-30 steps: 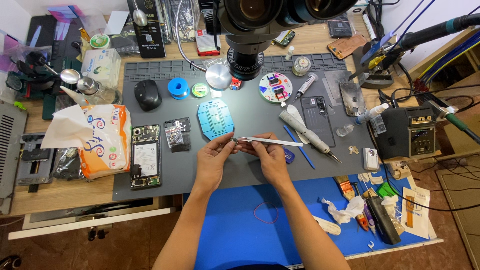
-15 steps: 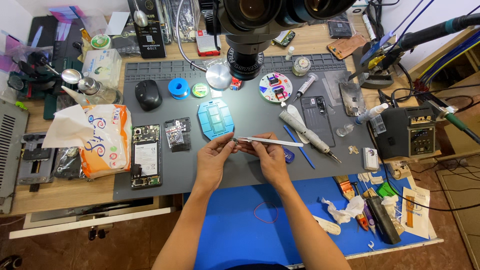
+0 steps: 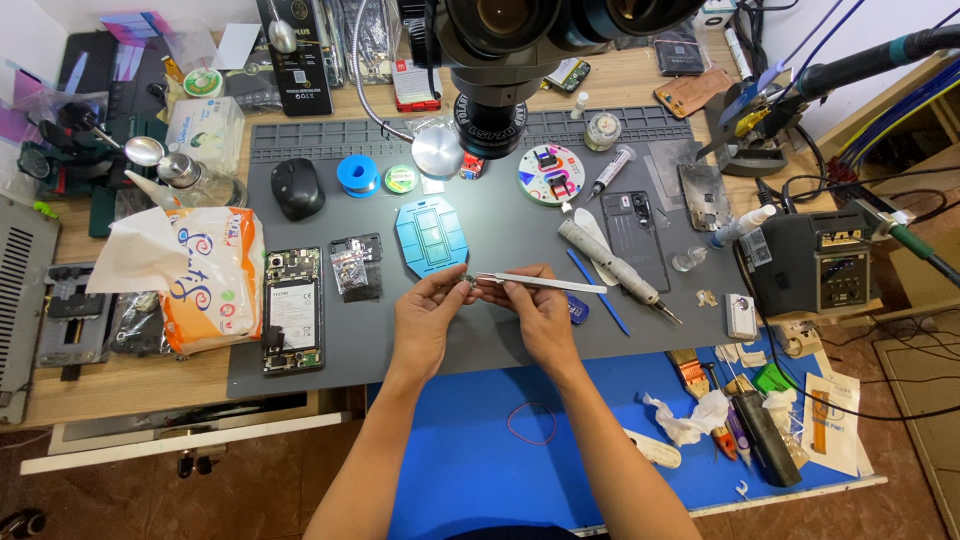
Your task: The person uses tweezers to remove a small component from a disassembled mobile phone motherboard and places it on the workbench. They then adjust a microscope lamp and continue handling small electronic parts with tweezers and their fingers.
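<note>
My left hand (image 3: 425, 322) pinches a tiny grey part (image 3: 468, 282) between thumb and fingertips above the grey work mat (image 3: 500, 340). My right hand (image 3: 535, 312) holds silver tweezers (image 3: 545, 283), their tips meeting the small part and their tail pointing right. Both hands hover just below a light-blue phone-shaped fixture (image 3: 431, 238). An opened phone (image 3: 293, 310) with bare circuitry lies on the mat to the left.
A microscope head (image 3: 520, 40) hangs over the mat's top. Nearby lie a black mouse (image 3: 297, 187), a tissue pack (image 3: 205, 280), a dark phone back (image 3: 636, 235), a screwdriver (image 3: 615, 267), a soldering station (image 3: 815, 262) and a blue mat (image 3: 520, 450) with a red rubber band.
</note>
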